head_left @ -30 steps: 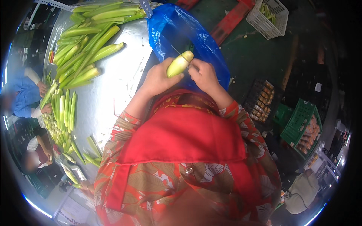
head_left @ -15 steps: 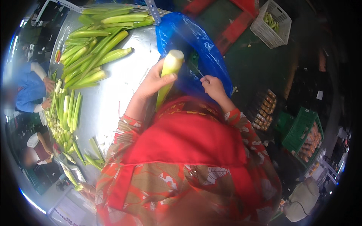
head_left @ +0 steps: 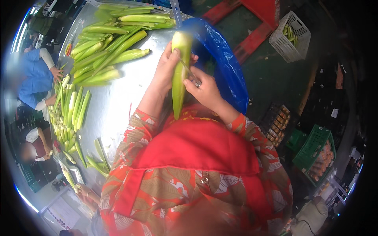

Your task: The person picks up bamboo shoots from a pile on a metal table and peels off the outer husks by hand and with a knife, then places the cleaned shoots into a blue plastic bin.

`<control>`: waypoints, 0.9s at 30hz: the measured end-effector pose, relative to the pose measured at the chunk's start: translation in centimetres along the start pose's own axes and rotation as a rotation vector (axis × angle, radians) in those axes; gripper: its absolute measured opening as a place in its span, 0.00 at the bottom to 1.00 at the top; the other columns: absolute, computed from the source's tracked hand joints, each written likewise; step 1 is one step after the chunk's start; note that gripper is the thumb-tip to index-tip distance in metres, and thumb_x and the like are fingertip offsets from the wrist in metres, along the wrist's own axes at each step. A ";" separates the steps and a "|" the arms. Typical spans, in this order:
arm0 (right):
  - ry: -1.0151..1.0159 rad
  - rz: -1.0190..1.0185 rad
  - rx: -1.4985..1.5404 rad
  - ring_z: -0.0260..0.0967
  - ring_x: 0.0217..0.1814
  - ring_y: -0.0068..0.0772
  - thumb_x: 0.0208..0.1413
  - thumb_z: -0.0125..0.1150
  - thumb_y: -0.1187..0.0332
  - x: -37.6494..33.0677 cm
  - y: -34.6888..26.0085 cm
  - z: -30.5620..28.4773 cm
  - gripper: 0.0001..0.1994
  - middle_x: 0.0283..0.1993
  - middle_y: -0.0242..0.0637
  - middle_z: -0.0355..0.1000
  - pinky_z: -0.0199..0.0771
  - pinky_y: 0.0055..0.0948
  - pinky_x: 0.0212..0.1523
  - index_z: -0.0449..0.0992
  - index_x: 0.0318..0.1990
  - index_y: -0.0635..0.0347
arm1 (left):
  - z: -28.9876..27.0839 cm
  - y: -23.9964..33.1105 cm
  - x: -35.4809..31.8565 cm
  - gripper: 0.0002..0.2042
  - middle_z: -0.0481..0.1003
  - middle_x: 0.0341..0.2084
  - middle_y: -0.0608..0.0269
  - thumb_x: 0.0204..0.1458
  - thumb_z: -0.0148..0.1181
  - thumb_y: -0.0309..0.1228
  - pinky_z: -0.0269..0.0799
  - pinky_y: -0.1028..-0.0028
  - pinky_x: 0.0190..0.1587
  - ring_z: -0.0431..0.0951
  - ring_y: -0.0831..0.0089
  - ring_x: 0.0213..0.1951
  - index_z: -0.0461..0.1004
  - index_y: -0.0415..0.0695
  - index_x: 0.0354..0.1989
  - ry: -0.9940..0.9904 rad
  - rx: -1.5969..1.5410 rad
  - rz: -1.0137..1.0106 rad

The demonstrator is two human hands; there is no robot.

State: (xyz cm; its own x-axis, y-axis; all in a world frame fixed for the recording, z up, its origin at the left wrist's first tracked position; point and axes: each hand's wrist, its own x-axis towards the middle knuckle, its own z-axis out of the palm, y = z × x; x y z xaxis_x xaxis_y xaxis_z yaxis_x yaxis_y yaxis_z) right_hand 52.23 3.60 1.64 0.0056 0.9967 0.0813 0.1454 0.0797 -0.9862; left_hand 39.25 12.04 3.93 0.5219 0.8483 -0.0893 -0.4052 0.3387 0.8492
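A thick green stalk (head_left: 179, 84) with a pale cut top is upright in front of my chest, its tapered end toward my apron. Around its upper part my left hand (head_left: 169, 59) is closed, thumb across the front. My right hand (head_left: 204, 86) grips a small knife (head_left: 189, 72), whose blade lies against the front of the stalk, just below my left thumb. Most of the knife handle is hidden in my fingers. Beyond the stalk a blue plastic bag (head_left: 232, 67) hangs open at the table edge.
On the metal table (head_left: 118, 102) to my left lie a heap of long green stalks (head_left: 110, 55) and smaller trimmed pieces (head_left: 65, 131). A person in blue (head_left: 33, 78) works across the table. To my right are a white crate (head_left: 289, 37), a green crate (head_left: 315, 153) and a red frame (head_left: 252, 43).
The stalk has turned more upright and moved slightly up in my left hand. My right hand has brought the knife left from over the bag onto the stalk.
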 end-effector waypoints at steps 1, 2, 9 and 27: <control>-0.041 0.048 -0.027 0.71 0.36 0.25 0.53 0.58 0.70 0.1 -0.2 -0.1 0.18 0.37 0.38 0.75 0.71 0.25 0.39 0.70 0.51 0.66 | -0.3 0.0 0.1 0.28 0.71 0.39 0.56 0.56 0.56 0.46 0.76 0.66 0.42 0.76 0.63 0.43 0.57 0.44 0.60 0.001 -0.012 -0.004; -0.022 0.016 -0.011 0.72 0.37 0.26 0.54 0.57 0.70 0.2 0.0 0.0 0.17 0.37 0.39 0.75 0.71 0.26 0.40 0.70 0.51 0.66 | -0.4 0.0 0.2 0.28 0.71 0.39 0.56 0.56 0.55 0.46 0.76 0.66 0.42 0.76 0.63 0.42 0.57 0.44 0.59 -0.001 -0.017 0.003; 0.158 -0.065 -0.043 0.75 0.40 0.35 0.54 0.53 0.71 2.5 0.1 0.7 0.16 0.38 0.45 0.76 0.72 0.31 0.42 0.71 0.50 0.65 | -0.3 1.0 2.0 0.23 0.75 0.39 0.49 0.62 0.44 0.47 0.76 0.64 0.43 0.78 0.60 0.39 0.63 0.39 0.54 0.057 0.017 0.031; 0.261 -0.127 -0.300 0.75 0.33 0.47 0.48 0.56 0.70 3.7 -1.5 -2.3 0.09 0.30 0.44 0.75 0.73 0.37 0.33 0.77 0.38 0.56 | -2.1 1.8 1.3 0.33 0.73 0.45 0.54 0.44 0.68 0.33 0.69 0.71 0.50 0.73 0.70 0.46 0.60 0.35 0.58 0.001 0.745 0.140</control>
State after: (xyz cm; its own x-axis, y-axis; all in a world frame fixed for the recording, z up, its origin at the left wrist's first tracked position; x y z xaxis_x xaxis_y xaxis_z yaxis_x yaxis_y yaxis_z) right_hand 54.33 7.13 3.72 0.2136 0.9384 0.2716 0.4426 0.1549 -0.8832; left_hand 37.68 14.62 4.21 0.5022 0.8636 0.0446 0.1468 -0.1359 0.9798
